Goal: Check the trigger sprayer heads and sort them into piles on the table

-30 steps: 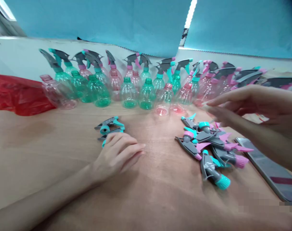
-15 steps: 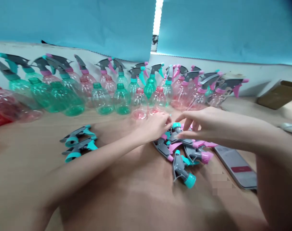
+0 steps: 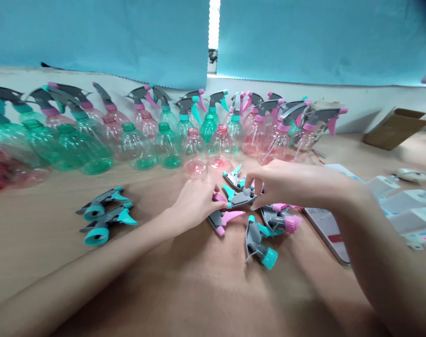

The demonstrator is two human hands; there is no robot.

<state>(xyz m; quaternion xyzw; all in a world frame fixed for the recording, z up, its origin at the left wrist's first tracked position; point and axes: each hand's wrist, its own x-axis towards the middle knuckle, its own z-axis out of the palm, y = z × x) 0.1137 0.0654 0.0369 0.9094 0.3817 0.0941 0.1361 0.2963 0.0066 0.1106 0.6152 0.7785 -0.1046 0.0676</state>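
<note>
At the middle of the table my left hand [image 3: 198, 203] is closed, thumb and fingers around the pink collar of a grey and pink trigger spray head [image 3: 218, 220]. My right hand [image 3: 272, 185] reaches in from the right, its fingers pinching a grey and teal trigger spray head [image 3: 242, 200] by its body. Around both hands lie more loose spray heads, among them a teal-collared one [image 3: 258, 243] in front and a pink-collared one [image 3: 281, 220] partly under my right hand. Two teal spray heads [image 3: 105, 213] lie side by side on the left.
Behind my hands stand several uncapped bottles, such as a pink one [image 3: 194, 154] and a green one [image 3: 168, 150]. Bottles with spray heads fitted [image 3: 265, 126] line the wall. A phone [image 3: 327, 234], white devices [image 3: 405, 206] and a brown box [image 3: 397, 128] are on the right.
My left hand has moved left and toward me, onto the pink spray head. My right hand's fingers have closed on a grey and teal spray head, which has shifted. The camera view has turned slightly right.
</note>
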